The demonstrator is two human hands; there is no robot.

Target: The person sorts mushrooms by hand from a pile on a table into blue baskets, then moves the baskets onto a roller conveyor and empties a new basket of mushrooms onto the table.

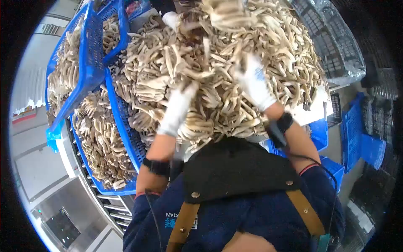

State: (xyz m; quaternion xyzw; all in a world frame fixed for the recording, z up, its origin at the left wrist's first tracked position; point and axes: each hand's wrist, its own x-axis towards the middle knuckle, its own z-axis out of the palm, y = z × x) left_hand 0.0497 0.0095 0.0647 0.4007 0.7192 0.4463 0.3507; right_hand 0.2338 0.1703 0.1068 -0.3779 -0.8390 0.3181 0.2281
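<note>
In the head view, we had the mushroom pile [214,77] at twelve o'clock. Our white-gloved left hand [177,110] was over it at eleven, our right hand [255,82] at one; blur hid the fingers, so we could not tell whether either gripped. One filled blue basket [93,52] crowded in at ten, a plastic-wrapped stack [333,46] stood at two, and our black bib [237,168] blocked the pile's near edge at six.
</note>
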